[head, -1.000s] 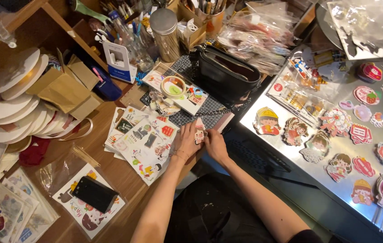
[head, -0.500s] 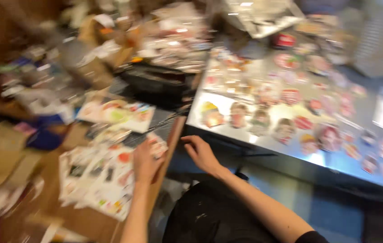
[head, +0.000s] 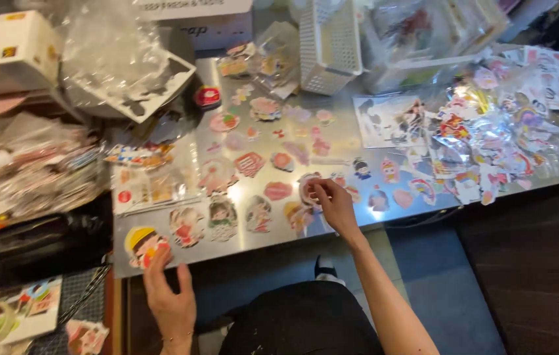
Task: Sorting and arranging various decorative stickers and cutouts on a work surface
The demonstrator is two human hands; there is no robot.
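From the head view, the left hand (head: 169,296) rests spread at the near edge of the shiny metal worktop (head: 240,253), fingertips touching a yellow-hatted cartoon figure sticker (head: 143,244). The right hand (head: 333,202) pinches a round pink-and-white cartoon sticker (head: 307,189) lying mid-worktop among other stickers.

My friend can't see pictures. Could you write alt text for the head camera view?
Seen from above, a person's right hand presses a sticker onto a shiny metal sheet covered with cartoon stickers, while the left hand touches its near edge. Clutter, a white basket and sticker packets surround it.
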